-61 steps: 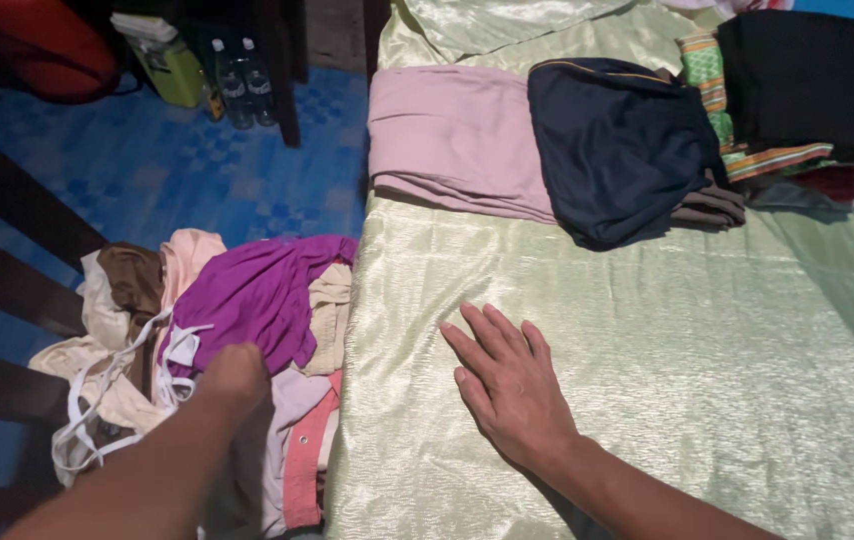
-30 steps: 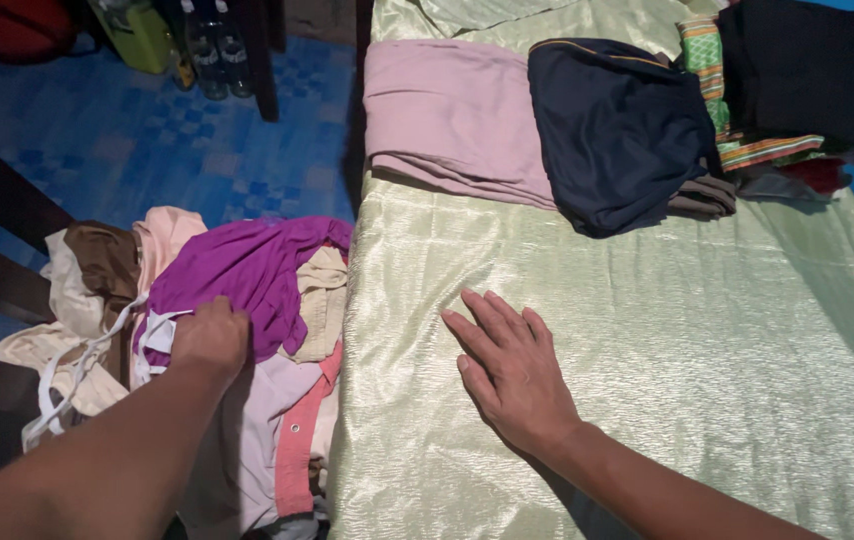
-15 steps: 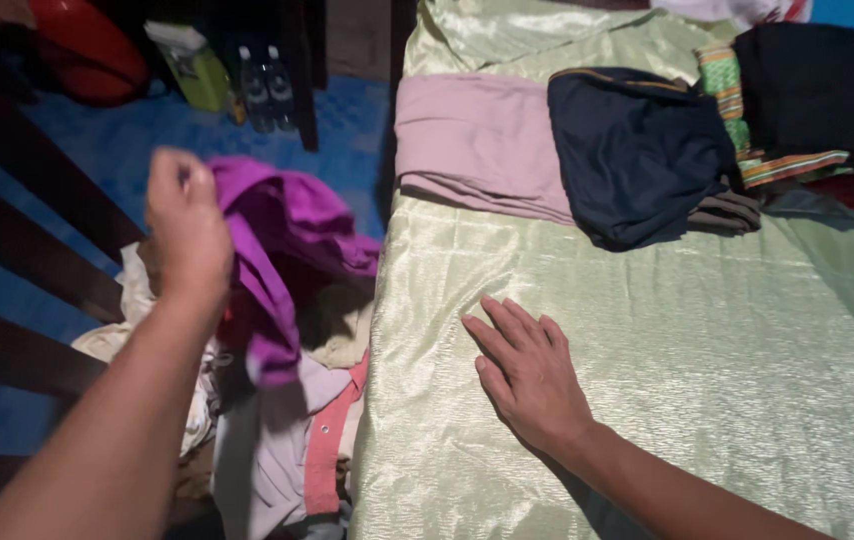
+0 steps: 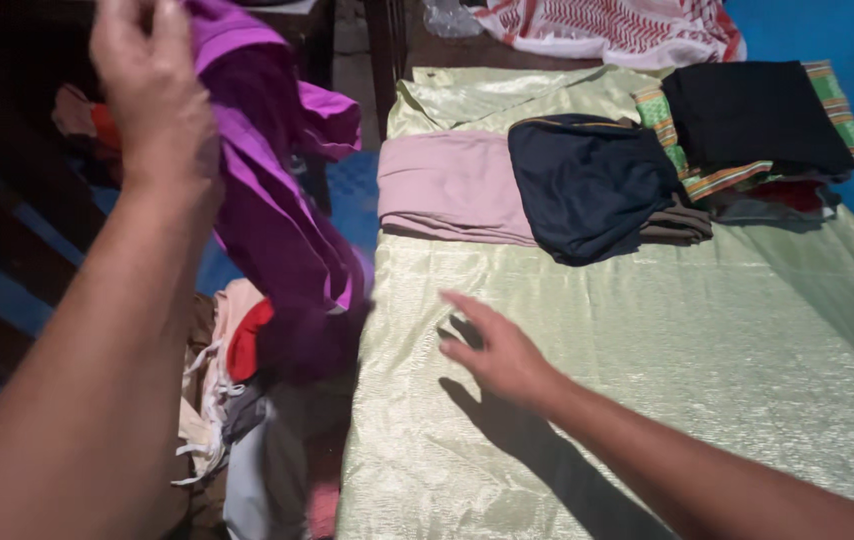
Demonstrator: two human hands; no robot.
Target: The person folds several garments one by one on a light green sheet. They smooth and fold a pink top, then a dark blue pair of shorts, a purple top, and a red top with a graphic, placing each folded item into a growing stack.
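Purple garment (image 4: pixel 277 200) now lifted high, crumpled, in left hand (image 4: pixel 152 90).

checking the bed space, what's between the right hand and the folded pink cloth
Only bare pale green sheet, as the head view shows. The right hand hovers just above it, and the folded pink cloth lies farther up the bed beside a dark navy garment.

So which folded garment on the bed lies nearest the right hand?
The pale pink folded garment, leftmost in the row; the navy one and the black one lie farther from the right hand.
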